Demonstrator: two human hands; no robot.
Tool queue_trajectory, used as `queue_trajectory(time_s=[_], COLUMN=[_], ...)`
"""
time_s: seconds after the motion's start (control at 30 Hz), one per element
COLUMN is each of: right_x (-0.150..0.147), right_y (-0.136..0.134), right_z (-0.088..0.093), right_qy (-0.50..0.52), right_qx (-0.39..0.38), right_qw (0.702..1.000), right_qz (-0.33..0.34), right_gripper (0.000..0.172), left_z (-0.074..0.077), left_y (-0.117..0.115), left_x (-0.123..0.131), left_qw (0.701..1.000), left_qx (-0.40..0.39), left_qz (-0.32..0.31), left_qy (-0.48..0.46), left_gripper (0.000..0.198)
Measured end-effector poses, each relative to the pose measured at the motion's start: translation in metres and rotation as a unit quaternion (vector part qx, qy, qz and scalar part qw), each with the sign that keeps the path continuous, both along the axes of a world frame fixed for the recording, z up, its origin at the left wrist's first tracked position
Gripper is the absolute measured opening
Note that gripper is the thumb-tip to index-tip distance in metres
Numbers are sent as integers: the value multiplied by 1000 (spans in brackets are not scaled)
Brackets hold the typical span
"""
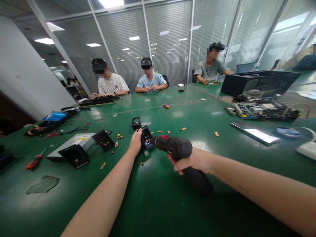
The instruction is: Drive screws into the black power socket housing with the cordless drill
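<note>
My right hand (195,162) is wrapped round the grip of a black electric screwdriver (176,148) with a red switch. Its tip points left into a small black plastic socket part (146,137) on the green table (158,197). My left hand (136,141) is closed on the left side of that part and steadies it. A second small black part (135,123) stands just behind it. Several small brass pieces (183,129) lie scattered around.
At the left lie a grey drive with black brackets (75,148), an orange-handled tool (34,162) and a blue item (55,116). At the right sit a circuit board (263,109), a black case (259,82) and a metal plate (255,132). Three people work across the table.
</note>
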State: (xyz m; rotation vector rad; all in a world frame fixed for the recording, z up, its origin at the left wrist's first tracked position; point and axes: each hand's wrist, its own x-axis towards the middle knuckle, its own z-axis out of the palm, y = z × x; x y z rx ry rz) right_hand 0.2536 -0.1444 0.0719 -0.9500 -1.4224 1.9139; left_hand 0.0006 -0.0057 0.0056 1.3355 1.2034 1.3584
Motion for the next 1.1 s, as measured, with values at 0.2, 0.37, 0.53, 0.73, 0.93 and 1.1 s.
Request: queue_trajectory(time_s=[0.2,0.37,0.53,0.73,0.93,1.1], right_x=[-1,-2,-3,-4,-5,-5], right_y=[-1,-1,-2,-4,-3,-1], right_z=[0,0,1,6,2,0], right_qy=[-8,-14,-25,-37,-16,-13], right_qx=[-6,-8,19,16,16,18], right_qw=[1000,1000,999,999,1000,1000], right_qz=[-5,-2,-15,-24,-13,-4], right_gripper=[31,30,37,47,26,28], left_z=[2,1,-1,-1,0,1], left_y=[-2,-2,0,0,-2,-3], left_x=[1,-1,-2,-2,-1,-2], left_qw=[1000,1000,1000,1000,1000,1000], left_qx=[-3,-4,-6,-19,-18,-15], left_qz=[1,1,10,9,7,12], left_qy=[12,9,10,-7,-19,-7], left_gripper=[47,47,47,45,46,45])
